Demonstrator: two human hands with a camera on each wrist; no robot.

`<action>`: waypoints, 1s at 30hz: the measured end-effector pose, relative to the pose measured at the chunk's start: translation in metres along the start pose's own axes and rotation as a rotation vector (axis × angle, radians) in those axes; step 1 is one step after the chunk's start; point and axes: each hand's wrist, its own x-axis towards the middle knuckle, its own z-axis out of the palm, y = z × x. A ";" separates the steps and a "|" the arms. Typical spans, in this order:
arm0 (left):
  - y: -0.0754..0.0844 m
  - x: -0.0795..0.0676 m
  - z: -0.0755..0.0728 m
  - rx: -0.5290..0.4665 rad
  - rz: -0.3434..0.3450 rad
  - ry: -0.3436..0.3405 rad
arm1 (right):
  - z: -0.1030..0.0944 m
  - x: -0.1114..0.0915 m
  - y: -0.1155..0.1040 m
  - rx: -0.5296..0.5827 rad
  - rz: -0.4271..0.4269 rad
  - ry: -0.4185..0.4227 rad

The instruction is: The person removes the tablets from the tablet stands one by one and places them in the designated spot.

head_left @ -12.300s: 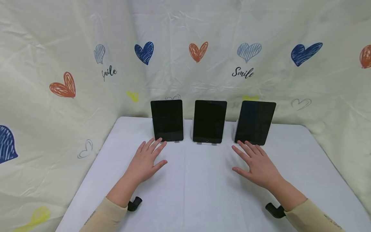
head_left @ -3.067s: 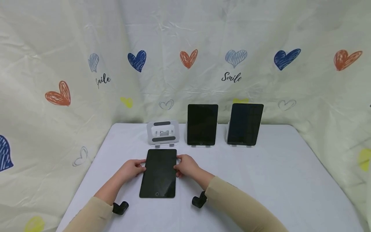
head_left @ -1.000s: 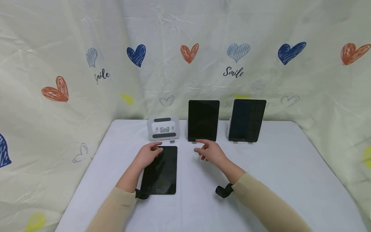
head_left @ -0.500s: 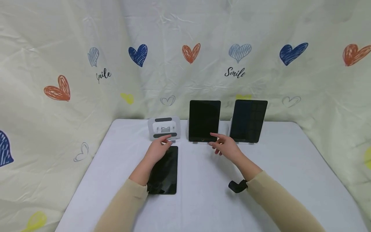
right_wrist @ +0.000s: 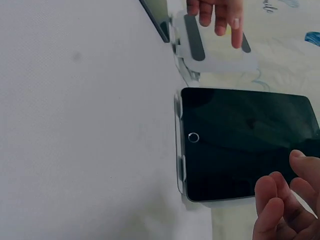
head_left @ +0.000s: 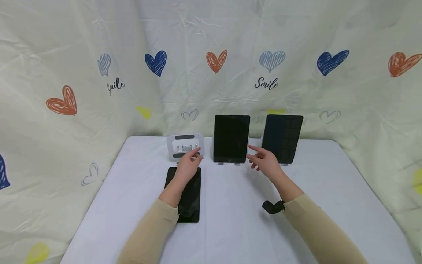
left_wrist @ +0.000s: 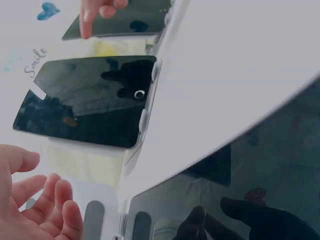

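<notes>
A middle tablet (head_left: 231, 138) with a black screen leans upright on its stand at the back of the table. My left hand (head_left: 189, 165) hovers between it and the bare white stand (head_left: 170, 148), fingers loosely bent and holding nothing. Beneath that arm a second tablet (head_left: 195, 194) lies flat, partly covered by the wrist. At the middle tablet's right edge is my right hand (head_left: 267, 165), thumb and index finger spread; whether they touch it I cannot tell. The right wrist view shows those fingers (right_wrist: 270, 192) by the screen's edge. Both hands appear to grip nothing.
A third tablet (head_left: 285, 135) stands propped on the right, its lower left corner hidden behind my right hand. White cloth covers the table (head_left: 230, 220). Behind it hangs a pale curtain (head_left: 237, 33) printed with hearts. A black wrist camera (head_left: 273, 207) juts from the right sleeve.
Earlier both hands gripped the left tablet, taken off its stand and laid flat. They have since let go and moved away, right and up, to either side of the middle tablet.
</notes>
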 end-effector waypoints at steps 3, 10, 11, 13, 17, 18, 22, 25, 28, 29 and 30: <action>0.001 0.005 0.005 -0.002 0.006 0.012 | -0.001 0.004 0.001 0.005 0.000 0.018; 0.013 0.018 0.014 -0.005 0.019 0.017 | -0.004 0.014 -0.003 0.020 -0.011 0.079; 0.015 0.020 0.015 -0.009 0.024 0.013 | -0.005 0.016 -0.004 0.026 -0.012 0.088; 0.020 0.023 0.017 -0.021 0.037 0.002 | -0.006 0.019 -0.006 0.039 -0.011 0.102; 0.027 0.031 0.022 -0.021 0.054 -0.010 | -0.008 0.027 -0.011 0.064 0.008 0.109; 0.029 0.033 0.023 -0.021 0.057 -0.012 | -0.008 0.030 -0.012 0.071 0.014 0.108; 0.036 0.040 0.029 -0.034 0.057 -0.017 | -0.007 0.038 -0.015 0.079 0.018 0.103; 0.041 0.045 0.032 -0.045 0.066 -0.017 | -0.005 0.043 -0.017 0.072 0.007 0.108; 0.045 0.049 0.035 -0.042 0.081 -0.010 | -0.003 0.047 -0.018 0.064 -0.004 0.124; 0.046 0.051 0.036 -0.041 0.084 -0.006 | -0.003 0.048 -0.017 0.060 -0.005 0.128; 0.047 0.052 0.037 -0.041 0.084 -0.003 | -0.002 0.050 -0.017 0.060 -0.007 0.130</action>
